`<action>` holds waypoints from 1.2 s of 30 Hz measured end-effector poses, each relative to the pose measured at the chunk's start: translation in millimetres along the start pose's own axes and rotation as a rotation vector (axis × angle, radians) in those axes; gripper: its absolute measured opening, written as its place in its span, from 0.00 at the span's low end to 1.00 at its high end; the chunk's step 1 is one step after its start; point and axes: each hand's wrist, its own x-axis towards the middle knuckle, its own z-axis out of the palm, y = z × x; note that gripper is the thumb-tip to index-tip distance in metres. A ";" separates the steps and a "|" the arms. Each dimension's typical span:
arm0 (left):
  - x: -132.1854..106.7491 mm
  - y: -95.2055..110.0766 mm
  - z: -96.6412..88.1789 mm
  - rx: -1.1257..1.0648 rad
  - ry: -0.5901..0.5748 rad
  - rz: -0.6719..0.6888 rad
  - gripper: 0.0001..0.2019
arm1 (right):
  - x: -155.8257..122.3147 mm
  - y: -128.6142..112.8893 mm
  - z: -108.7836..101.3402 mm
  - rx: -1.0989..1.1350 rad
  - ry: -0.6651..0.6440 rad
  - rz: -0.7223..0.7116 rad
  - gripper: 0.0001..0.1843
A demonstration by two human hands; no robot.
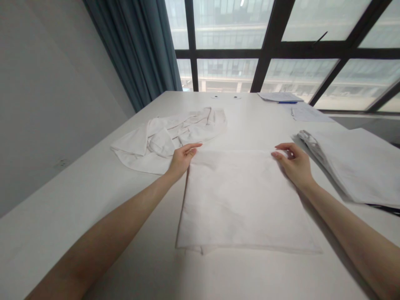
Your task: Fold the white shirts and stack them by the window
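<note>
A white cloth [246,200], folded into a rough rectangle, spreads in front of me over the white table. My left hand [184,157] pinches its far left corner between thumb and fingers. At the far right corner, my right hand [292,160] grips the edge the same way. The near edge hangs toward me, with a bit of a lower layer poking out at its left end. Just beyond my left hand lies a crumpled white cloth [175,135].
On the right sits a stack of folded white cloth [365,162] with something dark under it. Papers [279,97] and a blue pen [287,102] lie at the table's [137,258] far right. A blue curtain [134,46] and windows [231,29] stand behind.
</note>
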 end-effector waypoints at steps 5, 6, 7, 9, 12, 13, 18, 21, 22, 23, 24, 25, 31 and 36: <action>1.6 -3.1 1.7 0.055 -0.011 0.002 0.15 | 2.5 13.1 -3.8 -0.131 -0.126 -0.005 0.13; 1.7 -3.7 2.1 0.079 -0.011 0.029 0.14 | 2.9 13.5 -4.5 -0.160 -0.139 -0.045 0.13; 1.5 -4.2 2.6 0.114 -0.016 0.071 0.13 | 3.0 12.2 -4.8 -0.187 -0.148 -0.097 0.13; 0.0 -4.2 4.0 0.214 -0.050 0.192 0.14 | 1.2 4.8 -3.5 -0.251 -0.185 -0.213 0.13; -5.3 -0.4 7.1 0.409 -0.187 0.373 0.17 | -8.0 -13.0 3.9 -0.396 -0.330 -0.337 0.17; -7.8 2.1 8.3 0.485 -0.244 0.404 0.18 | -12.5 -18.5 7.3 -0.452 -0.387 -0.361 0.18; -20.8 18.1 13.2 0.824 -0.436 0.454 0.26 | -30.7 -28.4 20.2 -0.688 -0.541 -0.407 0.26; -27.0 24.9 15.8 0.922 -0.515 0.473 0.28 | -31.9 -25.1 21.7 -0.729 -0.569 -0.406 0.29; -28.8 26.3 16.6 0.942 -0.541 0.469 0.30 | -31.3 -24.0 21.7 -0.736 -0.576 -0.407 0.30; -30.5 27.4 17.4 0.957 -0.562 0.463 0.31 | -30.5 -23.2 21.7 -0.742 -0.584 -0.408 0.30; -32.1 28.3 18.1 0.969 -0.578 0.456 0.32 | -29.9 -22.7 21.6 -0.746 -0.590 -0.408 0.31; -33.5 28.9 18.8 0.977 -0.591 0.449 0.33 | -29.3 -22.5 21.7 -0.748 -0.595 -0.407 0.31; -38.9 30.6 20.9 0.988 -0.656 0.413 0.38 | -29.0 -24.9 20.9 -0.744 -0.605 -0.398 0.30; -38.9 33.7 22.6 1.014 -0.679 0.384 0.40 | -28.0 -31.2 17.5 -0.696 -0.563 -0.440 0.26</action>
